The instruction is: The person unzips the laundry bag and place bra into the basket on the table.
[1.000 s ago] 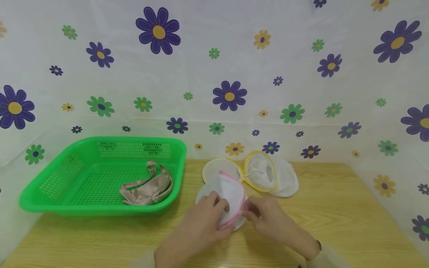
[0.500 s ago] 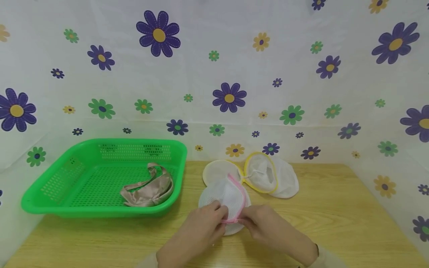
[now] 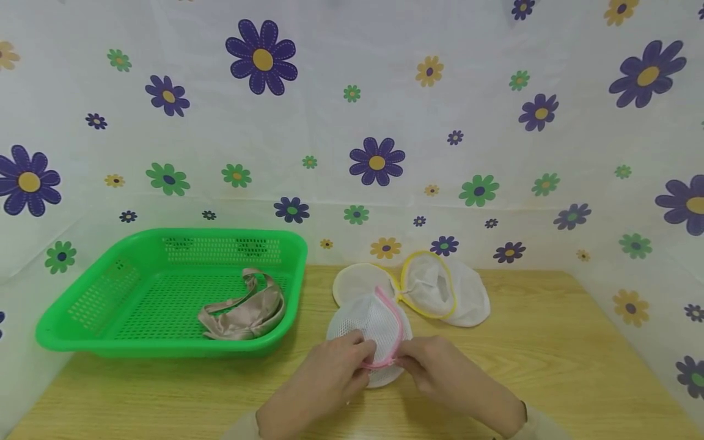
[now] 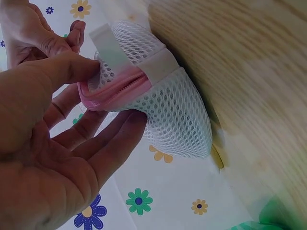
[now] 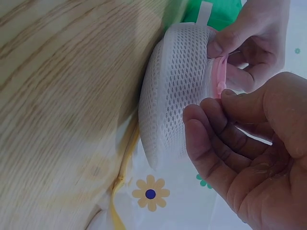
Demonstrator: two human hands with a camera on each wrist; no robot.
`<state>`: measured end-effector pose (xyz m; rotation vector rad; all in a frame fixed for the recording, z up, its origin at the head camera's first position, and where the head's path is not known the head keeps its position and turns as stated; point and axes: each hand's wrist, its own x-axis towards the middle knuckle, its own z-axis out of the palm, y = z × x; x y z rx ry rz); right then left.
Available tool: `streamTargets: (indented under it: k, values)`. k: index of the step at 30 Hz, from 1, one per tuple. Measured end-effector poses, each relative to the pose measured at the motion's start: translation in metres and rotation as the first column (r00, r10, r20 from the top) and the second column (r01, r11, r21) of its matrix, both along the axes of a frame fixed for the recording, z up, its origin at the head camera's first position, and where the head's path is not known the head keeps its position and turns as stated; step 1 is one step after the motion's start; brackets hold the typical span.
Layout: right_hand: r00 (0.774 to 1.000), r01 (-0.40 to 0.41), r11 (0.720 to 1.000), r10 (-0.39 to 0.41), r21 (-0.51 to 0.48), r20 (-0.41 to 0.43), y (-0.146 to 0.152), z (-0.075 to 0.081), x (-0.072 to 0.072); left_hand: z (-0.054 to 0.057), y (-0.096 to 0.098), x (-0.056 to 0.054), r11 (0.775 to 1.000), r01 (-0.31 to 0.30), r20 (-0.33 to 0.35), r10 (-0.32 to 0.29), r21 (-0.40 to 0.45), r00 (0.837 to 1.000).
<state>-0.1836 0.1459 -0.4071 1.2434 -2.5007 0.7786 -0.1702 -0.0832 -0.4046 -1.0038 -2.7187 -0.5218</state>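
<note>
A white mesh laundry bag (image 3: 363,318) with a pink zipper (image 4: 125,91) stands on the wooden table in front of me. My left hand (image 3: 330,373) grips the bag near one end of the zipper, thumb on one side and fingers on the other in the left wrist view. At the zipper, my right hand (image 3: 442,373) pinches the small pink zipper pull (image 5: 221,89) between thumb and forefinger. A stretch of the zipper by the left thumb shows its teeth. The bag's inside is hidden. A pale fabric loop (image 4: 109,45) sticks up from its edge.
A green plastic basket (image 3: 181,349) stands at the left with a beige satin bra (image 3: 250,315) in it. Behind the mesh bag lies a white bag with yellow trim (image 3: 452,284), spread open. A flower-print sheet (image 3: 324,110) hangs behind the table.
Over the last second the right hand has moved toward me along the pink zipper, and the bag has turned slightly. Between the last two frames almost nothing moves. Basket and bra stay put.
</note>
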Motion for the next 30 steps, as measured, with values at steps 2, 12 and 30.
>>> streamTargets:
  k: [2, 12, 30]
  values:
    - [1.0, 0.002, 1.0, -0.002, 0.002, 0.01, 0.001, 0.0, 0.0, 0.0, 0.0, 0.0, 1.0, 0.001, 0.006, -0.001, 0.0, 1.0]
    - [1.0, 0.022, 1.0, -0.022, 0.0, 0.007, 0.003, -0.002, -0.002, 0.002, -0.004, -0.001, 1.0, 0.018, 0.043, -0.018, 0.008, 0.999]
    - [0.998, 0.039, 0.999, -0.04, -0.031, -0.043, 0.004, -0.002, -0.004, 0.002, -0.013, -0.006, 0.998, 0.041, 0.055, -0.043, 0.043, 0.998]
